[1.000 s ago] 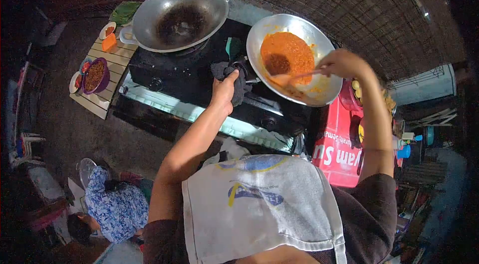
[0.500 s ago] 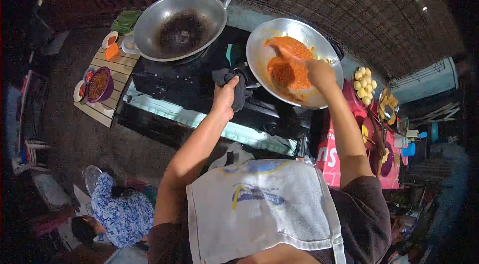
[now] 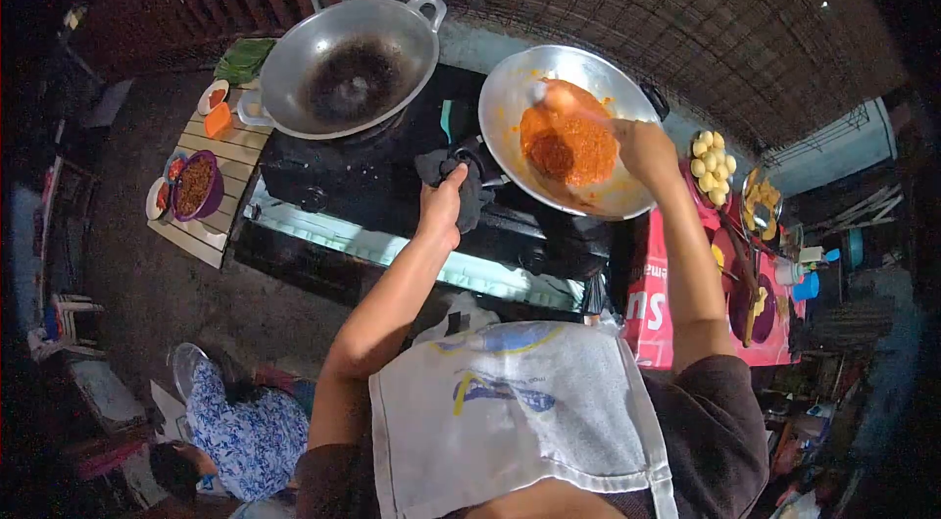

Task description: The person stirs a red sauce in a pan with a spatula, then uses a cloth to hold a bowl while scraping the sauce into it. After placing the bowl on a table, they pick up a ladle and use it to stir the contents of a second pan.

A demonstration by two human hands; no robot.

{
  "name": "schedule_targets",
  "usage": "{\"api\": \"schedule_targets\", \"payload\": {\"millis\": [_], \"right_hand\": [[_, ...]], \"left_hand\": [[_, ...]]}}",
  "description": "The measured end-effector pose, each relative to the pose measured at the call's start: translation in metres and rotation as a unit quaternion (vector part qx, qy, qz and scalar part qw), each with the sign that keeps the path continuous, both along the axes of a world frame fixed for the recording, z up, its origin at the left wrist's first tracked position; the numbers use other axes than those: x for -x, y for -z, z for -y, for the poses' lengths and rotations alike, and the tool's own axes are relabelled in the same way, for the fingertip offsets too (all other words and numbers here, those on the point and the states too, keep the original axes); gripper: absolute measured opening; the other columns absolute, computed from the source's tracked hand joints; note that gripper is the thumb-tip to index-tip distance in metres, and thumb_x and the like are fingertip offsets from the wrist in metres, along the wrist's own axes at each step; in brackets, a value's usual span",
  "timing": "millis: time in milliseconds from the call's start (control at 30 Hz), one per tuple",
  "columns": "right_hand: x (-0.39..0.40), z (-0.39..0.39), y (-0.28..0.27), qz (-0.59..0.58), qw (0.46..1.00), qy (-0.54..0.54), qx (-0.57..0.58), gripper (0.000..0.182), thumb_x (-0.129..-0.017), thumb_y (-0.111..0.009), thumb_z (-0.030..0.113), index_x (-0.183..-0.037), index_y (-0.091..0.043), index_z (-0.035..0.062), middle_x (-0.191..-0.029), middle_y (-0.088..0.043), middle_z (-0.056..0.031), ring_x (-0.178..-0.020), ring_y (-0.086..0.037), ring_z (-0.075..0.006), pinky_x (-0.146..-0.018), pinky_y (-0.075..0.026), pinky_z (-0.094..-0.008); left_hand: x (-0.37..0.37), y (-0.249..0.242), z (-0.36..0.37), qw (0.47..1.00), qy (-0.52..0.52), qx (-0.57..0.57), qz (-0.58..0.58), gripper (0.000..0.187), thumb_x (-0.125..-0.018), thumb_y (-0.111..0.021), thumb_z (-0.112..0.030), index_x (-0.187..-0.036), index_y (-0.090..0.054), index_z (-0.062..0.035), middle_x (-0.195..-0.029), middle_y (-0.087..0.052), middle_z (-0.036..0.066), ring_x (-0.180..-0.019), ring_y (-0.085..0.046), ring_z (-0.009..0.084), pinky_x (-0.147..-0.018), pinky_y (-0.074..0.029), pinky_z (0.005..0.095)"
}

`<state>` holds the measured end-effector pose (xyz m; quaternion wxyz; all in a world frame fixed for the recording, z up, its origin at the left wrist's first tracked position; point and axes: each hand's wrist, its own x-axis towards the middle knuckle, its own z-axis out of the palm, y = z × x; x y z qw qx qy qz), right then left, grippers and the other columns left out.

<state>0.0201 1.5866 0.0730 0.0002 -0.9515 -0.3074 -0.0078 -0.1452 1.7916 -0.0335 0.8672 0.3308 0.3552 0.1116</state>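
Note:
My left hand (image 3: pixel 443 200) is closed on a dark cloth (image 3: pixel 472 200), which wraps the black handle of the silver pan (image 3: pixel 505 93). Red-orange paste (image 3: pixel 585 148) lies in the middle of that pan, with a darker patch on its near side. Over the pan's right side, my right hand (image 3: pixel 642 148) grips a spatula (image 3: pixel 569 99), whose head rests in the far part of the paste. Beside this pan on the left, a big silver wok (image 3: pixel 343 68) with a browned bottom sits on the black stove (image 3: pixel 323 164).
Left of the stove, a slatted table (image 3: pixel 225 164) bears a purple bowl (image 3: pixel 198 186), small dishes and leaves (image 3: pixel 245 60). To the right, a pink-covered table (image 3: pixel 652 313) holds peeled eggs (image 3: pixel 713 166) and bowls. Another person (image 3: pixel 250 436) is low at the bottom left.
The spatula has moved toward the far left side of the paste, and my right hand has shifted slightly right. My left hand keeps its hold. The whole view has shifted slightly.

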Motion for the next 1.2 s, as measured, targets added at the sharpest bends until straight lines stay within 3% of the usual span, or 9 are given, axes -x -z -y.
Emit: {"api": "schedule_targets", "payload": {"millis": [100, 200, 333, 500, 600, 867, 1000, 1133, 1200], "right_hand": [[0.028, 0.006, 0.014, 0.009, 0.991, -0.107, 0.081, 0.018, -0.077, -0.049, 0.013, -0.089, -0.062, 0.0112, -0.073, -0.061, -0.0177, -0.072, -0.061, -0.0306, -0.062, -0.048, -0.0443], [0.025, 0.001, 0.022, 0.007, 0.998, -0.014, 0.057, 0.017, -0.074, -0.052, 0.012, -0.087, -0.063, 0.0101, -0.07, -0.061, -0.0172, -0.073, -0.062, -0.0302, -0.063, -0.049, -0.0429], [0.003, 0.022, -0.001, 0.032, 0.994, 0.031, 0.1, 0.024, -0.083, -0.046, 0.019, -0.098, -0.063, 0.0212, -0.08, -0.062, -0.0146, -0.074, -0.06, -0.0327, -0.062, -0.048, -0.0421], [0.054, 0.02, -0.015, -0.037, 0.992, -0.091, 0.081, 0.022, -0.082, -0.048, 0.025, -0.095, -0.064, 0.0167, -0.079, -0.062, -0.015, -0.073, -0.06, -0.0327, -0.062, -0.049, -0.0414], [0.013, 0.024, 0.01, 0.012, 0.983, -0.007, 0.183, 0.019, -0.076, -0.05, 0.014, -0.091, -0.062, 0.0138, -0.081, -0.063, -0.0114, -0.076, -0.062, -0.0292, -0.063, -0.05, -0.041], [0.041, 0.013, -0.007, -0.021, 0.994, -0.103, 0.042, 0.019, -0.081, -0.048, 0.017, -0.091, -0.064, 0.0159, -0.082, -0.061, -0.0155, -0.073, -0.061, -0.0317, -0.065, -0.048, -0.0418], [-0.019, 0.015, 0.029, 0.061, 0.981, 0.005, 0.183, 0.021, -0.08, -0.048, 0.018, -0.095, -0.062, 0.0191, -0.081, -0.063, -0.0115, -0.075, -0.061, -0.0319, -0.063, -0.049, -0.042], [0.003, 0.028, -0.06, 0.081, 0.977, -0.035, 0.193, 0.017, -0.079, -0.053, 0.029, -0.083, -0.066, 0.0207, -0.075, -0.063, -0.009, -0.069, -0.062, -0.0279, -0.06, -0.05, -0.0405], [0.016, 0.03, -0.082, 0.069, 0.946, -0.092, 0.302, 0.016, -0.077, -0.052, 0.025, -0.076, -0.067, 0.0177, -0.074, -0.063, -0.0087, -0.067, -0.062, -0.0266, -0.058, -0.05, -0.0384]], "left_hand": [[0.002, 0.001, 0.0, 1.0, 0.016, 0.006, 0.007, 0.015, -0.082, -0.056, -0.012, -0.095, -0.054, -0.0063, -0.087, -0.059, 0.005, -0.072, -0.059, 0.0165, -0.062, -0.051, 0.0316], [0.002, -0.002, 0.0, 1.0, 0.021, 0.008, 0.011, 0.015, -0.082, -0.055, -0.012, -0.096, -0.054, -0.0061, -0.087, -0.059, 0.005, -0.072, -0.059, 0.017, -0.063, -0.051, 0.0317], [0.003, -0.003, 0.001, 1.0, 0.007, 0.001, 0.017, 0.016, -0.082, -0.055, -0.011, -0.097, -0.053, -0.0062, -0.088, -0.059, 0.005, -0.072, -0.059, 0.0178, -0.063, -0.052, 0.0327], [0.0, 0.008, -0.001, 1.0, 0.006, -0.006, 0.016, 0.015, -0.082, -0.056, -0.013, -0.095, -0.054, -0.0055, -0.089, -0.059, 0.006, -0.075, -0.06, 0.0189, -0.064, -0.052, 0.0344], [-0.005, 0.022, -0.003, 1.0, 0.003, -0.018, 0.007, 0.013, -0.082, -0.055, -0.015, -0.09, -0.056, -0.005, -0.087, -0.061, 0.006, -0.074, -0.061, 0.0198, -0.065, -0.051, 0.0352], [0.0, 0.006, 0.0, 1.0, 0.008, -0.005, 0.012, 0.014, -0.082, -0.056, -0.015, -0.092, -0.055, -0.0064, -0.088, -0.061, 0.006, -0.075, -0.061, 0.0196, -0.066, -0.05, 0.0349], [0.0, 0.016, -0.001, 1.0, 0.004, -0.011, 0.009, 0.016, -0.081, -0.057, -0.016, -0.093, -0.055, -0.0059, -0.088, -0.06, 0.006, -0.075, -0.06, 0.0193, -0.067, -0.05, 0.0347], [0.0, 0.015, -0.001, 0.999, -0.005, -0.021, 0.03, 0.016, -0.081, -0.057, -0.015, -0.094, -0.055, -0.0058, -0.088, -0.06, 0.007, -0.073, -0.06, 0.0192, -0.065, -0.05, 0.034], [0.0, 0.013, -0.001, 1.0, 0.0, -0.02, 0.022, 0.016, -0.081, -0.057, -0.015, -0.094, -0.055, -0.006, -0.088, -0.06, 0.007, -0.073, -0.06, 0.0192, -0.065, -0.05, 0.0341]]}}
